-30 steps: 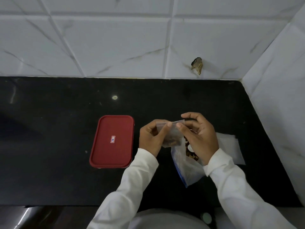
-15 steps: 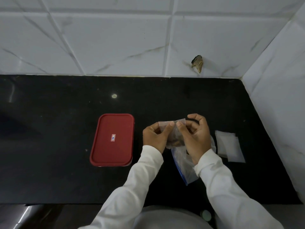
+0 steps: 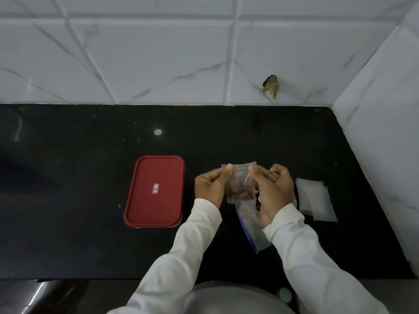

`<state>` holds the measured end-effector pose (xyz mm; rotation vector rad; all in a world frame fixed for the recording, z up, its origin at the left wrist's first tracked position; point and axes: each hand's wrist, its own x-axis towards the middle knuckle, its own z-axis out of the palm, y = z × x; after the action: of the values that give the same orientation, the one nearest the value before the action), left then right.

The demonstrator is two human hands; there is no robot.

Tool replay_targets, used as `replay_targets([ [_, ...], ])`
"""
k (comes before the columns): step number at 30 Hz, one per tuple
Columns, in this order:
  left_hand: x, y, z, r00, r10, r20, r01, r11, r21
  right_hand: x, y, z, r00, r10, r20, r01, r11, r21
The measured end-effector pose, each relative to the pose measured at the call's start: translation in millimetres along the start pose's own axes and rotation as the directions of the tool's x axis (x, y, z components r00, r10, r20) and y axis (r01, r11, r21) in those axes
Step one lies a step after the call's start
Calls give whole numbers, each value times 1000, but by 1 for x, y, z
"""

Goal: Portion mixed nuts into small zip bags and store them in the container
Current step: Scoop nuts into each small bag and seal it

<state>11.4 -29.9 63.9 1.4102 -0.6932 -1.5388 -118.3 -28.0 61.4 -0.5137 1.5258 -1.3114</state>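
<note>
A small clear zip bag [image 3: 239, 186] with brown nuts at its bottom hangs upright above the black counter. My left hand [image 3: 212, 186] pinches its top left corner and my right hand [image 3: 273, 191] pinches its top right corner. Below and behind it lies the larger clear bag of mixed nuts [image 3: 251, 223] with a blue edge, partly hidden by my right hand. A container with a red lid [image 3: 155, 191], shut, sits on the counter to the left of my hands. A small stack of empty zip bags [image 3: 315, 200] lies to the right.
The black counter [image 3: 90, 234] ends at a white tiled wall behind and a white side wall [image 3: 385, 132] on the right. A chipped spot [image 3: 271, 86] marks the back wall. The counter's front edge runs near my body.
My hands have spread a little along the top of the small bag, so more of it and its nuts shows between them. The container and spare bags lie unchanged.
</note>
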Motion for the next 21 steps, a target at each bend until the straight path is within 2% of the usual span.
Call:
replay_targets([
  [4,2,-1,1,998,-63,-17,60,989,-134,4,0,-1,998,55,-22,-53,997,53],
  [7,3,-1,1,997,-68,-45,59,983,-176,4,4,-3,998,63,20,-63,997,-35],
  [11,5,-3,2,977,94,-194,-95,995,7,4,8,-3,993,98,59,-88,986,-142],
  [15,0,-11,6,890,394,-231,-343,911,229,4,9,2,995,92,39,-83,977,-195],
  [18,2,-15,7,886,418,-202,-359,893,274,4,9,3,997,81,18,-72,956,-284],
  [21,4,-15,3,930,362,-64,-334,905,263,6,4,3,997,67,36,-51,942,-331],
])
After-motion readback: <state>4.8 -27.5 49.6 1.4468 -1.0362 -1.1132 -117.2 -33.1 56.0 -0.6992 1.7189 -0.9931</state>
